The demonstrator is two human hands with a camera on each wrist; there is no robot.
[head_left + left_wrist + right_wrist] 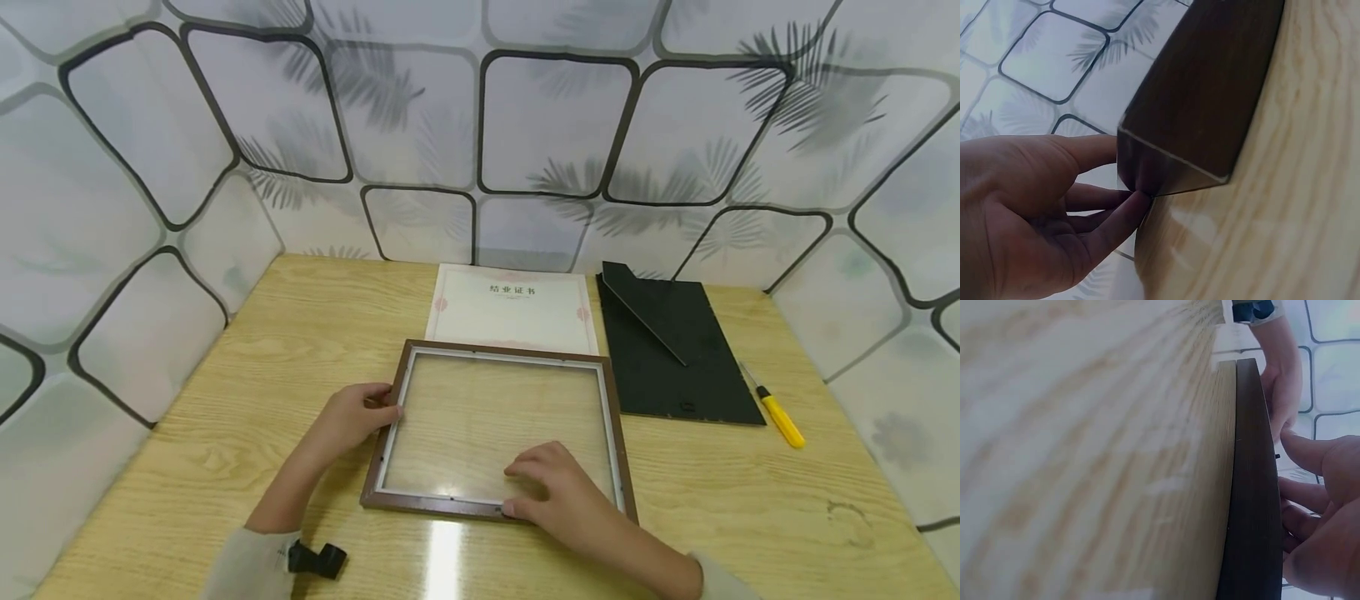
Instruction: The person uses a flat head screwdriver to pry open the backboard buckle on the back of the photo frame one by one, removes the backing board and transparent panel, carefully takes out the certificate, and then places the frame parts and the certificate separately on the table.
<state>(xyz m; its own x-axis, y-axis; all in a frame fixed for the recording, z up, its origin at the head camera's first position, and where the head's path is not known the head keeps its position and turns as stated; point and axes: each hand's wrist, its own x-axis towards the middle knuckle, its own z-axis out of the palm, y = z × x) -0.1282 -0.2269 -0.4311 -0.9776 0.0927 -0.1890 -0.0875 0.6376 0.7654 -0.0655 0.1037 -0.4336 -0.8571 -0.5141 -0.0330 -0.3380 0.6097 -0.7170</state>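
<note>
A brown picture frame (622, 454) with a pale inner lip and a clear pane (480, 425) lies on the wooden table. My left hand (348, 423) grips its left side, thumb on the top of the rail and fingers at its outer edge. In the left wrist view that hand (1041, 212) pinches the dark rail (1191, 94) near a corner. Over the near right part of the frame is my right hand (562, 496), its thumb on the front rail and its fingers loosely bent above the pane. A small dark tab (1277, 456) sticks up near that thumb in the right wrist view.
Behind the frame lies a white certificate sheet (517, 312). A black backing board (675, 392) with a raised stand leg (645, 321) lies to the right, beside a yellow-handled screwdriver (783, 423). Patterned panels (555, 125) enclose the table at the back and sides.
</note>
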